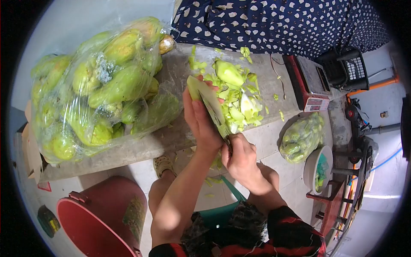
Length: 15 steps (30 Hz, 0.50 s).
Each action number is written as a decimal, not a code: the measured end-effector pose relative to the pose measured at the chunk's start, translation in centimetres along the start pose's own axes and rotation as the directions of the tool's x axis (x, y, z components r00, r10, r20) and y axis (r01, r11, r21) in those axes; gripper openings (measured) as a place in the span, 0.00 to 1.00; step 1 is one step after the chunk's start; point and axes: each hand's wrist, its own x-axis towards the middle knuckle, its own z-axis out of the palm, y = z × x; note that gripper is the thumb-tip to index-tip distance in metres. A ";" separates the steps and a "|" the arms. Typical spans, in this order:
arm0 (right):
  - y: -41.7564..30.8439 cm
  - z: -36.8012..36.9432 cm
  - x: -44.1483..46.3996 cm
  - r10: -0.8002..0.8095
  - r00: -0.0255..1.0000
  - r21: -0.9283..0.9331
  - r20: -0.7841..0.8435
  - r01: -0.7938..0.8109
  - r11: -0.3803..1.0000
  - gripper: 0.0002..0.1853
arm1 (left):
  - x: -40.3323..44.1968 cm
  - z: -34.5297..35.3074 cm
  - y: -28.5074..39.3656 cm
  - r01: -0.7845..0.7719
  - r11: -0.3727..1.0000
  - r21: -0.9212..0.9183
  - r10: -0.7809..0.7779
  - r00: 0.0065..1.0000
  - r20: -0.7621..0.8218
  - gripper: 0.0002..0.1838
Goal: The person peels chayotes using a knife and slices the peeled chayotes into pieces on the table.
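My left hand (199,122) is closed around a pale, peeled green papaya (198,91), held tilted above the table's front edge. My right hand (242,160) grips a knife (227,144) at the papaya's lower end; fingers hide most of its handle. Just beyond, another peeled green papaya (230,73) lies on a heap of peelings and pale cut pieces (246,107). To the left, a large clear plastic bag (102,85) bulges with several whole green papayas.
A red digital scale (306,81) stands at the table's right, by a black basket (344,68). A filled plastic bag (302,137) and a white basin (311,171) are lower right. A red bucket (100,214) stands lower left. Patterned navy cloth (274,25) hangs along the back.
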 end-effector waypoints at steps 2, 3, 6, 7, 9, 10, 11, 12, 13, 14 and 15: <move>0.2 0.1 -0.1 0.009 1.000 -0.008 0.016 -0.009 1.000 0.10 | 0.0 -0.7 -0.5 0.170 0.974 -0.153 -0.163 0.985 0.059 0.33; 0.4 0.3 0.0 0.011 1.000 -0.010 0.008 -0.011 1.000 0.09 | -0.1 -0.5 -0.3 0.171 0.973 -0.153 -0.163 0.985 0.059 0.33; 0.4 0.3 0.4 0.009 1.000 0.003 -0.019 -0.009 1.000 0.08 | -0.3 -0.1 0.2 0.062 0.998 -0.023 -0.060 0.996 0.060 0.32; 0.3 0.3 0.5 0.007 0.999 0.017 -0.040 -0.006 1.000 0.07 | -0.1 -0.1 0.2 0.040 0.999 0.024 -0.042 0.996 0.074 0.31; 0.4 0.3 1.0 0.016 0.998 0.057 -0.062 -0.012 0.998 0.07 | 0.2 -0.1 0.3 0.016 0.998 0.068 -0.022 0.996 0.088 0.31; 0.5 0.3 1.2 0.027 0.996 0.099 -0.084 -0.019 0.995 0.07 | 0.4 -0.2 0.5 0.080 0.994 0.079 -0.086 0.993 0.079 0.30; 0.5 0.0 1.3 0.026 0.996 0.101 -0.084 -0.018 0.995 0.07 | 0.7 -0.3 0.6 0.143 0.986 0.090 -0.149 0.986 0.070 0.30; 0.6 -0.5 1.4 0.095 0.994 0.156 -0.046 -0.086 0.984 0.08 | 1.1 -0.8 0.3 0.141 0.986 0.092 -0.147 0.987 0.070 0.30; 0.7 -0.7 1.6 0.159 0.987 0.206 -0.004 -0.155 0.966 0.08 | 1.6 -1.4 -0.5 0.232 0.972 -0.033 -0.229 0.971 0.066 0.30; 0.9 -0.7 1.9 0.182 0.982 0.248 -0.048 -0.165 0.955 0.10 | 1.8 -1.7 -1.0 0.318 0.935 -0.158 -0.310 0.948 0.073 0.30; 1.2 -0.7 2.2 0.180 0.983 0.246 -0.047 -0.163 0.955 0.10 | 2.0 -1.6 -0.9 0.317 0.935 -0.160 -0.309 0.948 0.073 0.30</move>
